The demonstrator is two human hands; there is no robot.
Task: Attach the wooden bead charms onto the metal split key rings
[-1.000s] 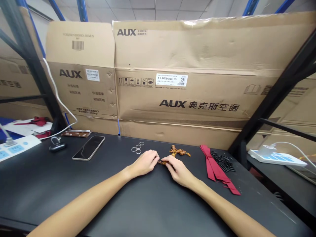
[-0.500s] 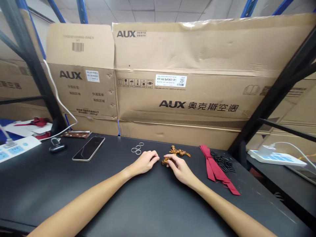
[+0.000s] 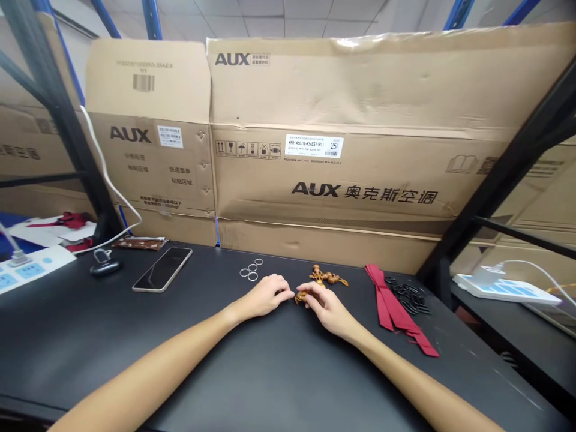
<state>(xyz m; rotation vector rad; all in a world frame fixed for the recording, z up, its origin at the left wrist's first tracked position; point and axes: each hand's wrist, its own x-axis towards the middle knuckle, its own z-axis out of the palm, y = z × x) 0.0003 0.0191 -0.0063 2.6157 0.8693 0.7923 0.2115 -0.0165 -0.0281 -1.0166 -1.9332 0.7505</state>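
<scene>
My right hand [image 3: 330, 309] is closed in a pinch on a small brown wooden pendant [image 3: 300, 297] with golden-orange cord, just above the black table. Facing it, my left hand [image 3: 267, 295] has thumb and fingers pressed together; a tiny glint shows at its fingertips, but what it holds is too small to name. The two sets of fingertips are close, with the pendant between them. Behind my right hand lie more wooden gourd-like pendants [image 3: 332, 278] on orange cords. Several thin metal rings [image 3: 252, 276] rest beyond my left hand.
Dark red ribbon strips [image 3: 398, 312] lie at the right, beside a pile of black clips or loops [image 3: 408, 297]. At the left are a phone [image 3: 162, 270], a black earbud case [image 3: 105, 267] and a brown wrapper [image 3: 140, 242]. Cardboard [image 3: 315, 237] walls the table's back.
My fingertips have parted slightly from their earlier near-touch. The right hand has shifted a little right with the pendant, and more of its orange cord shows. My left hand barely moved.
</scene>
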